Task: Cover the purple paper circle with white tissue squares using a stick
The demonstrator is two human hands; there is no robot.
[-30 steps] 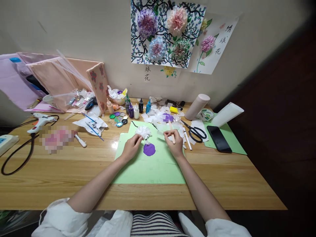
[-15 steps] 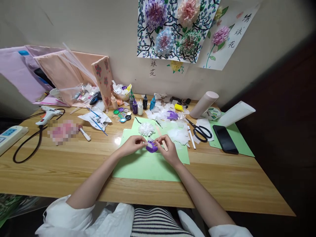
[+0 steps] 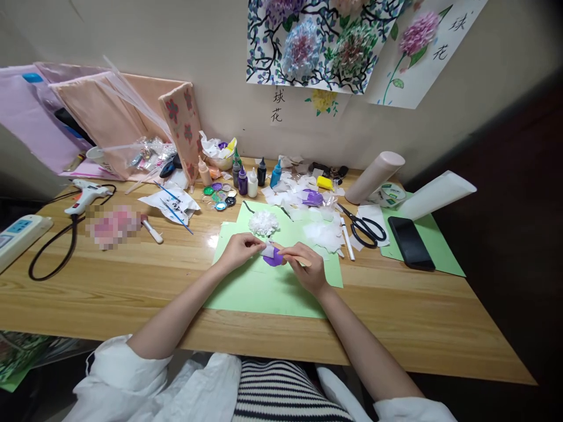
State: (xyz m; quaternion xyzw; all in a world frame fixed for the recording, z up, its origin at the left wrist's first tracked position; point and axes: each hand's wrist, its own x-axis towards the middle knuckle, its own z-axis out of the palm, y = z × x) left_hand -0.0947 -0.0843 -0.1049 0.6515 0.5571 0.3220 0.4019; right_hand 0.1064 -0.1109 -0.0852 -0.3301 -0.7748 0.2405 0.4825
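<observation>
Wooden table [image 3: 132,281] against a cream wall [image 3: 440,117]. Left end: power strip [image 3: 17,231], glue gun [image 3: 85,196]. Back: paint bottles [image 3: 246,179]. Centre: green sheet [image 3: 264,290] bearing a white tissue flower [image 3: 263,223]; left hand [image 3: 240,251], fingertips pinching a white scrap [image 3: 267,250] at the purple piece [image 3: 275,259], which sits on the sheet between both hands; right hand [image 3: 308,271] pinching a wooden stick [image 3: 302,260]. Right: scissors [image 3: 365,225], black phone [image 3: 411,243]. Above: flower pictures [image 3: 325,41]

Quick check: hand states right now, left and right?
Left hand: closed, pinching a white paper scrap at the purple disc.
Right hand: closed, holding a wooden stick.
</observation>
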